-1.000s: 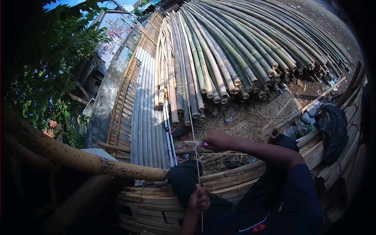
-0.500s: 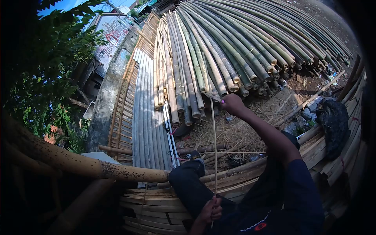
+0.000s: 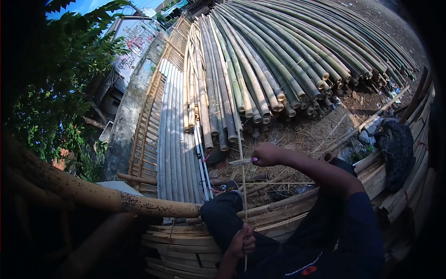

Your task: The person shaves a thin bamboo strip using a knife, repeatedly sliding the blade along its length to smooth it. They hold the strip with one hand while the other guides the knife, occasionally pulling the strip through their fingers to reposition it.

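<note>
My left hand (image 3: 241, 242), low in front of my body, is closed round a thin bamboo strip (image 3: 244, 197). The strip runs nearly straight up from my fist, away from me toward the stacked poles. My right hand (image 3: 267, 154) grips a knife (image 3: 240, 162) by its pink handle, arm stretched forward. The knife's pale blade points left and crosses the strip well above my left hand, overlapping it in this view.
Long bamboo poles (image 3: 274, 60) lie stacked ahead, cut ends facing me. A thick bamboo pole (image 3: 158, 204) comes in from the left. Split bamboo slats (image 3: 186, 249) lie beneath my legs. Corrugated sheets (image 3: 174, 135) and a bamboo ladder-like frame (image 3: 144, 125) lie along the wall (image 3: 125, 121).
My right hand has drawn the knife back toward me along the strip, from near the pole ends. My left hand, still holding the strip, has shifted slightly left and up.
</note>
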`<state>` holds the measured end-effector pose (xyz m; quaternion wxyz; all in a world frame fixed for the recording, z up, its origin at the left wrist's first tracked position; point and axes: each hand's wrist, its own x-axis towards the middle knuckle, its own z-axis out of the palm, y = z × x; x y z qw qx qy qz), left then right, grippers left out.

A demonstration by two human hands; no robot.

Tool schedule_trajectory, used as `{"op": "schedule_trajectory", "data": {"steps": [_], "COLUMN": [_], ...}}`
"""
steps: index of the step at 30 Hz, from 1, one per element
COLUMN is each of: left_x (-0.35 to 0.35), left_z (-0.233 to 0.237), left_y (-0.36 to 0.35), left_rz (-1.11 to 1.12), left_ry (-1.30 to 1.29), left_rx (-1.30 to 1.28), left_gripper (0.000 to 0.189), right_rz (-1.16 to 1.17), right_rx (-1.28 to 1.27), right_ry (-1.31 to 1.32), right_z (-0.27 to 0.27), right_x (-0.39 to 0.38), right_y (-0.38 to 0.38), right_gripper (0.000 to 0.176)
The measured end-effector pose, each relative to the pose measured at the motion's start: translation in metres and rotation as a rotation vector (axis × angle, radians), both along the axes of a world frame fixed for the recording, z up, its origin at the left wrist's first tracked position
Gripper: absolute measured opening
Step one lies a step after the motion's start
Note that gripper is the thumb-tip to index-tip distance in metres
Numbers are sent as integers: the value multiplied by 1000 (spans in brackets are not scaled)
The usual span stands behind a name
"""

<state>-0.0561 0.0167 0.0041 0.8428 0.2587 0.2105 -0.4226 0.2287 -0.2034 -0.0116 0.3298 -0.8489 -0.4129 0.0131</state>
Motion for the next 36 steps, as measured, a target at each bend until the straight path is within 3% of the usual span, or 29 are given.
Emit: {"op": "schedule_trajectory", "data": {"steps": [4,6,8,10,13,15,17,19,21,24,25,27,32,34,36], "left_x": [0,-13,-23,-36,-54,-55,-49,-32,-10,19,28,43,67,69,65], "left_z": [3,8,17,15,-4,-11,-19,-7,-4,2,8,12,21,30,32], "left_y": [-11,-18,-27,-28,-12,-2,9,16,22,19,13,4,-10,-17,-22], "left_rz": [15,32,-114,-151,-112,-65,14,72,95,105,114,126,187,192,176], "left_ry": [-57,-70,-35,20,142,127,68,16,-10,-114,-120,-125,-154,-193,-205], "left_rx": [139,215,387,316,18,-59,-308,-215,-207,-262,-176,-110,-141,130,160], "left_gripper": [40,40,41,41,42,42,42,42,42,42,42,42,41,41,41], "right_rz": [15,-248,-432,-660,-749,-759,-721,-685,-497,-160,-30,132,229,210,47], "right_rx": [2,30,-51,51,56,188,179,167,243,202,209,69,113,92,118], "right_ry": [-67,-93,-61,43,49,137,129,116,145,-30,-108,-83,-37,-49,-66], "right_z": [3,-6,-2,-24,-46,-53,-55,-47,-29,-2,-4,6,4,5,1], "right_x": [-10,21,45,74,102,109,108,101,81,33,17,-21,-73,-69,-52], "right_y": [13,-2,-26,-50,-91,-105,-104,-98,-71,-27,-11,17,51,49,46], "right_gripper": [20,21,23,23,24,27,28,28,27,26,27,22,20,20,21]}}
